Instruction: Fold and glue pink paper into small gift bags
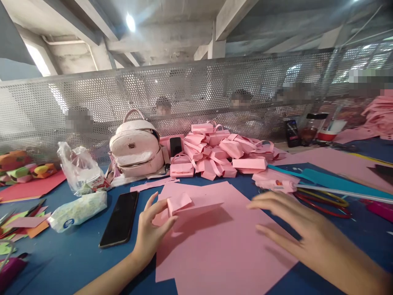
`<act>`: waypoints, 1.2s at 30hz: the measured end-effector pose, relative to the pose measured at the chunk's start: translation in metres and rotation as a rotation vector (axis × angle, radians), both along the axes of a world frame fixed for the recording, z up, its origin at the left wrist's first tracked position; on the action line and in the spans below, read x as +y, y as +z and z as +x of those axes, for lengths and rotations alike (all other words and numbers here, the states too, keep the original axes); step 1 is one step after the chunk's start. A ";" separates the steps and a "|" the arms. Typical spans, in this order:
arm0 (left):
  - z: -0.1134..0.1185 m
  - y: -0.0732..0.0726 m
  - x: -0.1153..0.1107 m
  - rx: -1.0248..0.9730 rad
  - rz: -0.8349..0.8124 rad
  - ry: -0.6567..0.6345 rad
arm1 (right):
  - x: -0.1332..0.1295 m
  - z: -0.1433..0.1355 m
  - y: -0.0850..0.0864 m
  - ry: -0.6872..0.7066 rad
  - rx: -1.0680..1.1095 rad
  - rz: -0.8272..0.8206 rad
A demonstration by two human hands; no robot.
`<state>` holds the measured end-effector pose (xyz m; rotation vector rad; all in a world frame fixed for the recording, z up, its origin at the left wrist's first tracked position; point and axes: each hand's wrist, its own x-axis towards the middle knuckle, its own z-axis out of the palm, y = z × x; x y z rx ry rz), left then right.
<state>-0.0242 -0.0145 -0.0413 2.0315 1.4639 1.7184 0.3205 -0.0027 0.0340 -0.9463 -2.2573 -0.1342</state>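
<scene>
Perforated metal panel (196,98) is your biggest item, running across behind everything, well back of the pink sheets (227,254), which I'll use as the reference. Blue table (80,266) lies under them and out past both sides. Sheets themselves: overlapped, edges not lined up, flat right in front of you. Directly behind them you've got a heap of folded pink paper pieces (215,153), loosely stacked. White backpack (138,149) stands behind-left of the sheets, beside the heap. Your right hand (316,235) is at the sheets' right side, blurred, fingers spread wide, nothing in it, nearest to the pink tool with a white rod. Your left hand (149,231) is at the sheets' left edge, thumb and forefinger curved with a gap showing; forefinger touches the piece below, but I can't tell if you have it pinched. Teal strip (331,180) lies behind-right of the sheets. Clear plastic bag (73,166) sits behind-left of them, white packet (78,211) just in front of the bag. Black phone (119,219) is flat on the left of the sheets, near your left hand. Pink tool (281,186) sits off their back right corner. Smallest: single folded pink piece (181,201), at the sheets' back left, at your left fingertips, flap raised and shadow beneath.
</scene>
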 end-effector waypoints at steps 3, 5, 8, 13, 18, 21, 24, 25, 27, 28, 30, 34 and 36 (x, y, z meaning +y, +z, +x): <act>0.001 0.000 -0.002 -0.058 -0.061 0.015 | 0.017 -0.051 0.015 0.219 0.029 -0.041; 0.001 -0.001 -0.003 -0.122 -0.115 0.040 | 0.031 -0.078 0.016 0.312 0.104 -0.066; 0.001 -0.001 -0.003 -0.214 -0.166 0.028 | 0.050 -0.106 0.015 0.399 0.200 -0.185; 0.004 0.004 -0.004 -0.267 -0.184 -0.021 | 0.064 -0.123 0.020 0.432 0.293 -0.249; 0.007 0.008 -0.003 -0.337 -0.214 -0.044 | 0.065 -0.119 0.010 0.458 0.306 -0.255; 0.007 0.006 -0.001 -0.364 -0.225 -0.049 | 0.065 -0.116 0.000 0.416 0.264 -0.282; 0.007 0.005 -0.002 -0.377 -0.241 -0.040 | 0.065 -0.116 -0.006 0.391 0.271 -0.321; 0.007 0.005 -0.003 -0.371 -0.238 -0.042 | 0.065 -0.116 -0.006 0.389 0.285 -0.332; 0.006 0.007 -0.005 -0.329 -0.209 -0.061 | 0.064 -0.116 -0.005 0.383 0.311 -0.353; 0.006 0.008 -0.006 -0.294 -0.182 -0.076 | 0.064 -0.116 -0.005 0.382 0.320 -0.361; 0.006 0.011 -0.008 -0.215 -0.116 -0.098 | 0.063 -0.116 -0.003 0.389 0.330 -0.370; 0.004 0.014 -0.011 -0.073 -0.019 -0.096 | 0.065 -0.115 -0.001 0.419 0.332 -0.373; 0.005 0.016 -0.011 -0.026 0.008 -0.086 | 0.065 -0.115 -0.001 0.429 0.329 -0.381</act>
